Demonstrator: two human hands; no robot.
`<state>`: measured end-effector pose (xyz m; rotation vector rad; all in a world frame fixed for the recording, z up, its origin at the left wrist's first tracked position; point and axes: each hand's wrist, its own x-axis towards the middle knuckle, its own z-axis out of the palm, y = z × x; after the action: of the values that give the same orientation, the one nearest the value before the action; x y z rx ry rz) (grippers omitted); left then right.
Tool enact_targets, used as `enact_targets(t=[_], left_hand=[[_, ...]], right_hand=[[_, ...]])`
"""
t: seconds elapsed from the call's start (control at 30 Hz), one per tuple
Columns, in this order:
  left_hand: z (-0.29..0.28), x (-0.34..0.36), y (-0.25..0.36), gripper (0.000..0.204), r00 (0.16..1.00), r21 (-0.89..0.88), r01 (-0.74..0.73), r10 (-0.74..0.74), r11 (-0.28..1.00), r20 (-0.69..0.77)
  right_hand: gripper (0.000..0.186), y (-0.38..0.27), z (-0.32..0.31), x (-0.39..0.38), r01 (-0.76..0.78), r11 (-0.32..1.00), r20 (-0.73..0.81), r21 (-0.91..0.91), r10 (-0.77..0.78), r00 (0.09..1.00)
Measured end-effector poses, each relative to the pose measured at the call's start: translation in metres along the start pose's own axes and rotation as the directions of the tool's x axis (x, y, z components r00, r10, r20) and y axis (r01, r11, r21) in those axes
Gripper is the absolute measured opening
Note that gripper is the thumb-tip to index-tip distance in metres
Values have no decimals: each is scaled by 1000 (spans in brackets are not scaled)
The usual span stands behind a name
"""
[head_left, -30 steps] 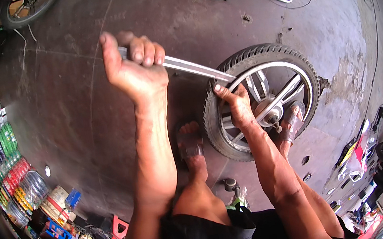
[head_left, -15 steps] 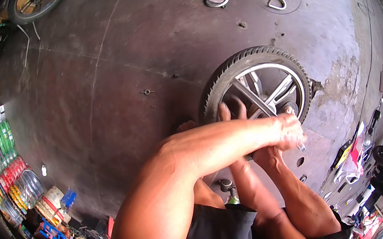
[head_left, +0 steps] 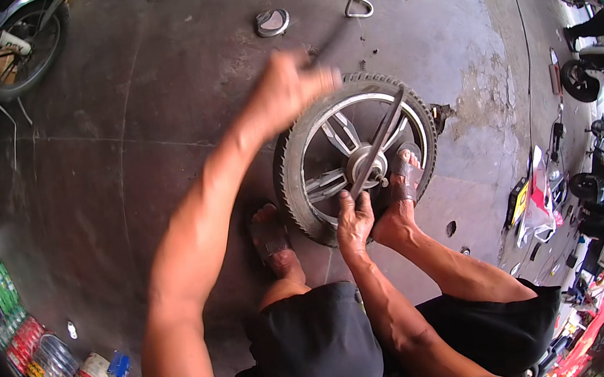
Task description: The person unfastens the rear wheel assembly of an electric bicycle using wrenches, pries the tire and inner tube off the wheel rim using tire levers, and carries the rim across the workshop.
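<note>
I have the right hand [head_left: 354, 221] clamped on the bar [head_left: 380, 141] across the wheel [head_left: 354, 160] lying on the floor and the left hand [head_left: 292, 89] apart, its blurred grip unreadable, so uneven force could skid the bar into the sandalled foot [head_left: 406, 172].

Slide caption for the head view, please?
Right hand holds a long bar across a spoked wheel; the left hand is motion-blurred nearby.
</note>
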<state>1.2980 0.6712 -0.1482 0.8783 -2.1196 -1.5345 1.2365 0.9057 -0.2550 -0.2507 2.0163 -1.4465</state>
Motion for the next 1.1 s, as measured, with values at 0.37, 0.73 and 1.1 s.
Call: enact_targets(t=[0.37, 0.73, 1.1], left_hand=[[-6, -231, -49, 24, 735, 28, 643, -605, 766, -306], [43, -437, -97, 27, 444, -165, 788, -733, 593, -515], [28, -491, -29, 45, 193, -729, 303, -789, 614, -584]], right_hand=[[75, -40, 40, -74, 547, 708, 469, -447, -335, 817], [67, -7, 26, -105, 538, 533, 514, -653, -210, 832], [45, 90, -99, -54, 703, 182, 718, -687, 18, 696]])
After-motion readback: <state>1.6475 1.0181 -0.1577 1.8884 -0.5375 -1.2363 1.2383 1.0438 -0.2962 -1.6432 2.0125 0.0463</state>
